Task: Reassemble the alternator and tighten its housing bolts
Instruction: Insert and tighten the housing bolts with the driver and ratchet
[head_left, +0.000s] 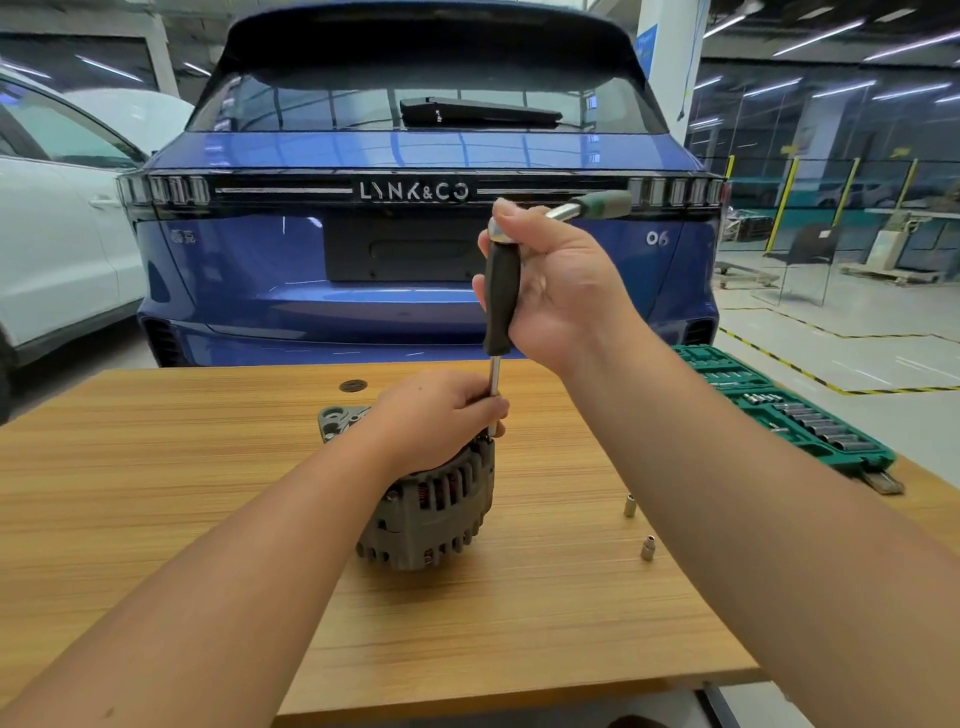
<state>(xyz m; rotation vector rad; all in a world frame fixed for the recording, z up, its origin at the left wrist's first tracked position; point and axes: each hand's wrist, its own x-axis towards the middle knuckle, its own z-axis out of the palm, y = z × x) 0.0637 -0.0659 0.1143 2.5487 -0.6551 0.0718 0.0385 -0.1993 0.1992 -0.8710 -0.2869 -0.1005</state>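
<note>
A grey alternator stands on the wooden table, copper windings showing through its slots. My left hand rests on top of it, fingers curled round the steel shaft of a driver that stands upright over the housing's right edge. My right hand grips the driver's black handle up high. A ratchet with a green handle sits on the driver's top end, sticking out to the right behind my fingers. The driver's tip and the bolt under it are hidden by my left hand.
Two loose sockets stand on the table right of the alternator. An open green socket case lies at the table's right edge. A blue car's rear is just beyond the table, a white car at left.
</note>
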